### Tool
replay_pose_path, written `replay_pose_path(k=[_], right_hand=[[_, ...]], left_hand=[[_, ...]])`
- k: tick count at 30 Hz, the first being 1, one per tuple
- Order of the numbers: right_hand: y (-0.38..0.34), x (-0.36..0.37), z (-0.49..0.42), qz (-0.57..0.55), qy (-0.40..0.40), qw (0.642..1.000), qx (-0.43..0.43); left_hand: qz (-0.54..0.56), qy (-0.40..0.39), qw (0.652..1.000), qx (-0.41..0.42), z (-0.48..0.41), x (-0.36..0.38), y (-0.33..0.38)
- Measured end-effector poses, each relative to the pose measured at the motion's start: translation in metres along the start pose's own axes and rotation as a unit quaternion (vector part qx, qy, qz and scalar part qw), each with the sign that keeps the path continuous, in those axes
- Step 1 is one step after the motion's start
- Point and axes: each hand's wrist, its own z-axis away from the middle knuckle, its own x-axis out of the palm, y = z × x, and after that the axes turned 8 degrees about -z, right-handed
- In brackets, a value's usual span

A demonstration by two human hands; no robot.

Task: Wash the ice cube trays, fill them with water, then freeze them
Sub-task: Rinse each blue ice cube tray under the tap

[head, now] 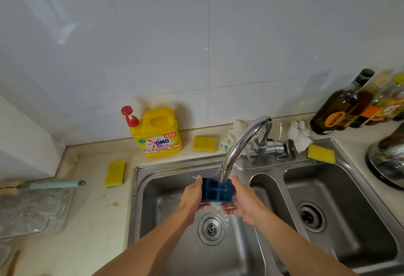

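You hold one blue ice cube tray [215, 191] over the left sink basin [153, 205]. Your left hand [192, 198] grips its nine o'clock edge and your right hand [241, 203] its three o'clock edge. Faucet [238, 144] water spills through it. Three yellow sponges [115, 173] [204, 144] [321, 154] and one detergent jug [158, 136] sit toward twelve.

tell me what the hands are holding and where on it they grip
A blue ice cube tray, under the faucet. The left hand has its grip on the tray's left end, the right hand on its right end.
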Motion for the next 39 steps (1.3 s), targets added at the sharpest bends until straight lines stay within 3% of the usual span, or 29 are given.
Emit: replay_pose_path(k=[5,10,15,20,25,33,36,39], right_hand=[[0.000,-0.005,0.002,-0.049,0.064,0.997,0.012],[-0.003,0.004,0.005,-0.037,0.035,0.999,-0.009],[-0.004,-0.007,0.009,-0.036,0.046,0.998,0.010],[-0.002,0.002,0.014,-0.008,0.003,1.000,0.002],[-0.003,-0.013,0.018,-0.055,0.044,0.997,0.020],[-0.021,-0.008,0.032,0.043,0.035,0.996,-0.067],[-0.022,-0.014,0.032,0.061,0.035,0.993,-0.090],[-0.017,-0.028,0.024,0.034,0.055,0.995,-0.069]], left_hand=[[0.018,-0.068,0.997,0.024,0.004,0.002,-0.005],[0.031,-0.035,0.999,-0.012,-0.003,0.002,-0.017],[-0.002,-0.066,0.997,0.038,0.001,0.004,-0.013],[-0.033,0.009,0.998,0.054,0.004,0.005,-0.006],[-0.065,-0.058,0.992,0.093,0.014,0.012,-0.004],[0.154,-0.098,0.980,-0.073,0.003,0.022,-0.010],[0.200,-0.099,0.972,-0.076,0.000,0.030,-0.005],[0.155,-0.100,0.982,-0.030,0.004,0.031,0.004]])
